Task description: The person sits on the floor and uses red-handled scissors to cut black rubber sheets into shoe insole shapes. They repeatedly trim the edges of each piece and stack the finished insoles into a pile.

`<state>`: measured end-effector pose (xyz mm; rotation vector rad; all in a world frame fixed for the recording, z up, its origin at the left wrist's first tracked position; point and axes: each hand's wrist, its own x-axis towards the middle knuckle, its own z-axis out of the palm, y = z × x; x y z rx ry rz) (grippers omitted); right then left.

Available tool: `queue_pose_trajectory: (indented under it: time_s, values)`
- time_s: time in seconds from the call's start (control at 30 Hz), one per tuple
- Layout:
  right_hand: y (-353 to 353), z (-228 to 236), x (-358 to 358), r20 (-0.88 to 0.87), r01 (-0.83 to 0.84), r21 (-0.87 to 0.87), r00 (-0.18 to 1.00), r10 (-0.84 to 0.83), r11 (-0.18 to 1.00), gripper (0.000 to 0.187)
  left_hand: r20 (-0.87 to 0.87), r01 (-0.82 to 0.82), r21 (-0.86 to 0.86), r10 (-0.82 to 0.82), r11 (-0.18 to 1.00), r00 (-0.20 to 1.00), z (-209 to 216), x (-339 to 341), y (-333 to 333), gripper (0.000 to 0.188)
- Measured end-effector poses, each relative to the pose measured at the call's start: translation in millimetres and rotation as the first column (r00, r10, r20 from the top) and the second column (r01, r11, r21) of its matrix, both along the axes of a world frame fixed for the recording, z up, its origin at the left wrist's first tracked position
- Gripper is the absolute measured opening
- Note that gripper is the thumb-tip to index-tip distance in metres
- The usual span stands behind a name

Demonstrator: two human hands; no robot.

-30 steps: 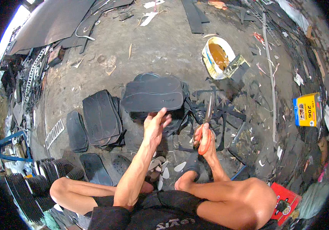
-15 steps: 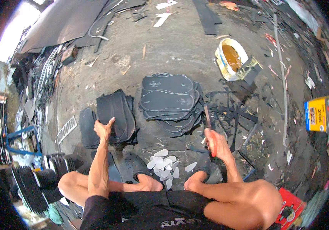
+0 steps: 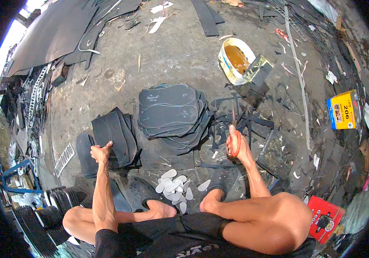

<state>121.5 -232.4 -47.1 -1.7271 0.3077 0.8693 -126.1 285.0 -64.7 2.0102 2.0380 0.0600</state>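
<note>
**Two hands, two stacks of cut soles on a concrete floor**

The person is sitting on the floor, and the left hand (image 3: 101,152) is reaching out to the left stack of dark uncut sole blanks (image 3: 114,135), its fingers curling over the near edge of the top piece. The right hand (image 3: 235,144) is closing around one pair of scissors with orange handles (image 3: 234,133), blades pointing away toward the far side. Between the hands one larger pile of finished sole shapes (image 3: 173,116) is lying fanned out; the exact number of soles in it cannot be counted. Near the feet about a dozen small white offcuts (image 3: 173,185) are lying scattered. Far right of the pile, one white bucket of brownish glue (image 3: 236,60) is standing. One yellow tin (image 3: 342,110) is lying at the right edge and one red box (image 3: 324,217) near the right knee. Bare concrete is lying open beyond the pile, on the far side; black scrap strips (image 3: 253,122) are crowding the ground around the right hand.
</note>
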Motion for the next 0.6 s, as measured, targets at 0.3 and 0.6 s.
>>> queue_pose_trajectory:
  time_s: [0.3, 0.6]
  values:
    - [61.0, 5.2, -27.8, 0.310, -0.244, 0.358, 0.942, 0.132, 0.901, 0.044, 0.019, 0.072, -0.030, -0.071, 0.997, 0.997, 1.5, 4.2, -1.1, 0.109]
    - [-8.2, -27.7, 39.8, 0.705, 0.168, -0.236, 0.708, 0.050, 0.957, 0.037, 0.567, 0.439, -0.253, -0.236, 0.862, 0.789, 57.8, 11.2, 0.2, 0.046]
